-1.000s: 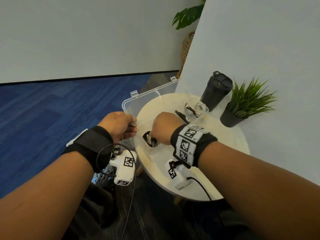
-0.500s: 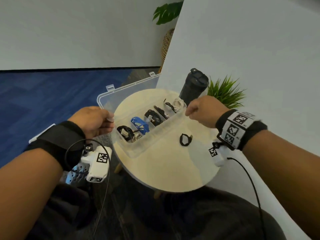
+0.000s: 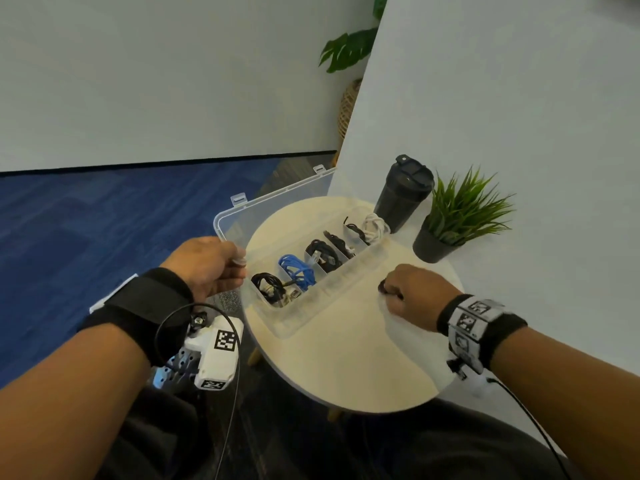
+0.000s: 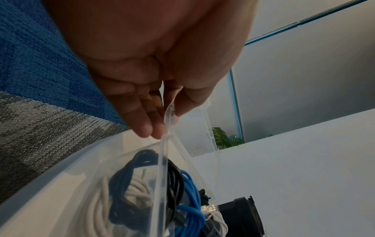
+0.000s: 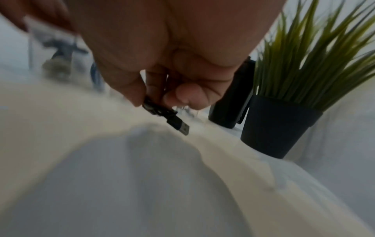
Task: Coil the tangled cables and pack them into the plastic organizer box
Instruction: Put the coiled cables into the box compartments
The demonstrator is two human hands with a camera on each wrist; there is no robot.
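The right hand is curled tight round a small black cable, low over the bench. One plug sticks out below the fingers and points down at the bench top. The box lies to the left of this hand, close by but not touching it. The box is long and runs on a slant, from the near left up to the far right, where a dark cup and a plant stand. The left hand pinches the near left corner of the box and holds it. Its lid stands open on the far side. The back row of slots holds cables: black, blue, black, black, and white at the far end. The front row, next to the right hand, looks empty. So the right hand is the nearer one, and the cable likely needs to go left and a bit away, into that front row.
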